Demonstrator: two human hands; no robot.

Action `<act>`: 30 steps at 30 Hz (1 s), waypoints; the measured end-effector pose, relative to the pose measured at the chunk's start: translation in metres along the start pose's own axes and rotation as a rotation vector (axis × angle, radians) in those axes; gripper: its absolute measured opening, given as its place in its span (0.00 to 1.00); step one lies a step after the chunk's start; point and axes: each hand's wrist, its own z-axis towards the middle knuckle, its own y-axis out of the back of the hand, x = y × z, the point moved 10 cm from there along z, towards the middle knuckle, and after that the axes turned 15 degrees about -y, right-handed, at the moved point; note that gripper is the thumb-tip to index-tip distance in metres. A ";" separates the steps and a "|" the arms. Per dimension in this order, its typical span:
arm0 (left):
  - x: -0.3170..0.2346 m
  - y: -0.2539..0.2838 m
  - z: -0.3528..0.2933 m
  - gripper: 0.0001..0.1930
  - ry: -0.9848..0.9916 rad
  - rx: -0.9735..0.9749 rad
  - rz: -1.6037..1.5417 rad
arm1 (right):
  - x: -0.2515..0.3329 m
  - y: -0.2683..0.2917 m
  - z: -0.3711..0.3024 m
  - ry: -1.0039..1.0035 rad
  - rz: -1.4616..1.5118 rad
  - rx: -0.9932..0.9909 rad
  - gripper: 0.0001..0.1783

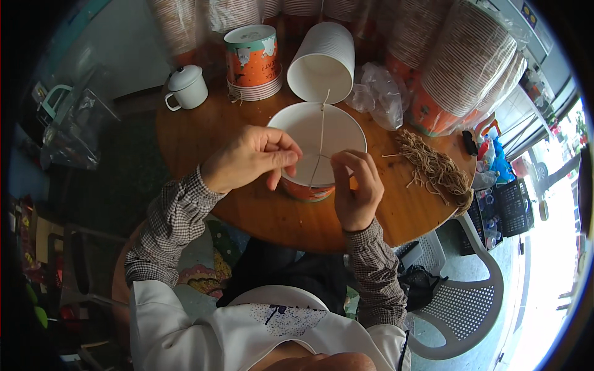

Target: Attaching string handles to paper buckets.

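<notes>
Tying appears to be the step in hand; string (322,127) spans the paper bucket (303,191) on the desk (253,210); right grip (360,191) pinches string, left grip (250,159) unclear; next move likely calls for tightening.

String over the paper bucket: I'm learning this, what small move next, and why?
Perhaps ease the right hand gently away from the left hand to snug the crossing: the right hand seems to pinch the string, whose strands meet between the hands over the paper bucket.
</notes>
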 end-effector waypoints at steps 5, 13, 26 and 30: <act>0.000 -0.021 -0.018 0.11 0.114 0.161 0.011 | 0.002 0.010 -0.002 -0.010 -0.038 0.001 0.10; 0.012 -0.026 -0.019 0.11 0.093 0.005 -0.323 | 0.030 -0.001 -0.020 0.242 -0.202 0.170 0.15; -0.011 -0.044 -0.014 0.08 -0.226 0.008 -0.042 | 0.011 -0.002 -0.003 -0.109 0.089 0.213 0.12; -0.005 -0.035 -0.014 0.08 -0.210 -0.061 -0.090 | 0.016 -0.008 -0.004 -0.034 0.011 0.283 0.10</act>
